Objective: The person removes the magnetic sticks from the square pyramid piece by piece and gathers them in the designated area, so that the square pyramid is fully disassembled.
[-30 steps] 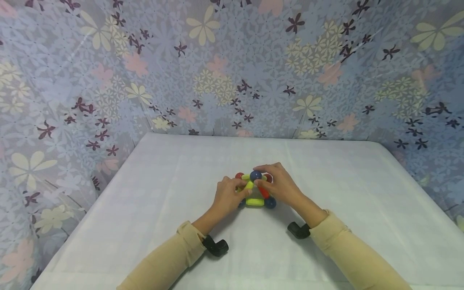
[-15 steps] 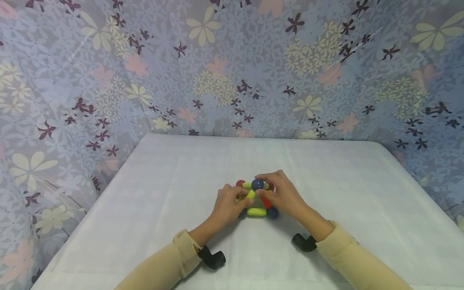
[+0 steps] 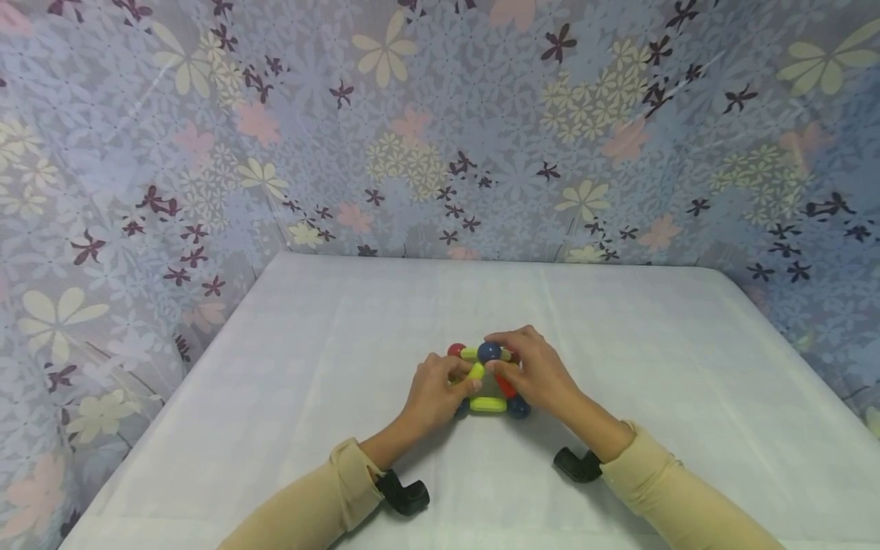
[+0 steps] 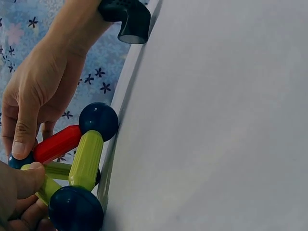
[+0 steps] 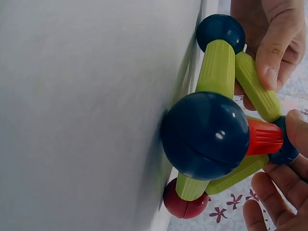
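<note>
A toy frame of magnetic rods and balls stands on the white table, under both hands. My left hand [image 3: 435, 391] pinches a yellow-green rod [image 5: 260, 89] on its left side. My right hand [image 3: 539, 370] holds the blue top ball [image 3: 489, 351] between thumb and fingers. A red rod [image 4: 57, 144] slopes from that ball to a blue corner ball [image 4: 98, 120]. Along the near base, a yellow-green rod [image 3: 488, 405] joins two blue balls. A red ball [image 3: 457, 351] shows at the far left corner, and another far red ball is partly hidden behind my right fingers.
A white cloth covers the table [image 3: 344, 321]. Floral fabric [image 3: 440, 153] hangs behind and at both sides. Black curved wrist mounts [image 3: 406, 496] stick out from both rolled beige sleeves, close over the cloth.
Both hands and the rod-and-ball frame have moved a little toward the person, mostly in the first half second. Both grips look the same.
</note>
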A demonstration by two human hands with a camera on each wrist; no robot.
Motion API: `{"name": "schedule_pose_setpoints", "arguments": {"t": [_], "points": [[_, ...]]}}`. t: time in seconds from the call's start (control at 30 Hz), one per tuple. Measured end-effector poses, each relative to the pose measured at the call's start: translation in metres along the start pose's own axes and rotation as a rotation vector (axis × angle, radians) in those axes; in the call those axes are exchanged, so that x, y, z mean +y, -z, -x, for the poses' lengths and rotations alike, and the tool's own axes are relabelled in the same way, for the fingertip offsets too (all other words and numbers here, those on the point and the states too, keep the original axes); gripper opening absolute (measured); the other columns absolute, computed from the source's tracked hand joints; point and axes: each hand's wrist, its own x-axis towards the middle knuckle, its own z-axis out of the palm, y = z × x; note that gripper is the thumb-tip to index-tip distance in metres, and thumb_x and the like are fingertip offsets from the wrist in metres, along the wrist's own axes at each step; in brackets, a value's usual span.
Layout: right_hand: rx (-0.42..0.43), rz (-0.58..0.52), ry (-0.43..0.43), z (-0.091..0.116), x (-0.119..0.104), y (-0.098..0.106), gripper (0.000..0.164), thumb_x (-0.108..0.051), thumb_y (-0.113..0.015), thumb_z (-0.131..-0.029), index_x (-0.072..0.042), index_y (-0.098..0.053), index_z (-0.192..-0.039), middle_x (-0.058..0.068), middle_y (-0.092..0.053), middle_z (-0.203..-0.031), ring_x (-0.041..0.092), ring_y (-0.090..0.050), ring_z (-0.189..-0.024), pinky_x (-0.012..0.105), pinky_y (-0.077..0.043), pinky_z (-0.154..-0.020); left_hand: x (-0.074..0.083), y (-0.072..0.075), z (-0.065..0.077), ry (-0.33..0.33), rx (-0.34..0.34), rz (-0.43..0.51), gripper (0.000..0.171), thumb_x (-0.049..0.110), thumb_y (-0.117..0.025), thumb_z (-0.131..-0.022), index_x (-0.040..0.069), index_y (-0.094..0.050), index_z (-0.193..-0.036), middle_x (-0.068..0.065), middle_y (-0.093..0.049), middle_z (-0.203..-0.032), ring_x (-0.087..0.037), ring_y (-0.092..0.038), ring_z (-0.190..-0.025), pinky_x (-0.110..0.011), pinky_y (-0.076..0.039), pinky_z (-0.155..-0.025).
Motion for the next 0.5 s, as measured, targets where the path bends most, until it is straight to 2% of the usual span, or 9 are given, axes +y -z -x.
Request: {"name": "schedule_pose_setpoints", "arguments": {"t": [0.23, 0.5], "points": [[0.013, -0.025, -0.014, -0.002, 0.004, 0.001, 0.043, -0.025, -0.073, -0.08, -0.014, -0.062, -0.121, 0.009, -0.06, -0.104, 0.024, -0.051, -0.082, 0.026, -0.039, -0.065, 0.0, 0.002, 0.006, -0.022, 0.04, 0.023, 0.018, 0.021, -0.072, -0.081, 0.012, -0.07, -0.097, 0.0, -0.074, -0.092, -0.013, -0.049, -0.083, -0.026, -0.034, -0.074], [-0.002, -0.041, -0.027, -0.002, 0.006, 0.002, 0.044, -0.029, -0.072, -0.081, -0.015, -0.062, -0.121, 0.011, -0.059, -0.104, 0.025, -0.052, -0.083, 0.027, -0.039, -0.065, 0.003, 0.008, 0.017, 0.014, 0.036, 0.049, 0.019, 0.02, -0.071, -0.082, 0.013, -0.068, -0.099, 0.0, -0.071, -0.093, -0.017, -0.049, -0.087, -0.027, -0.034, -0.075]]}}
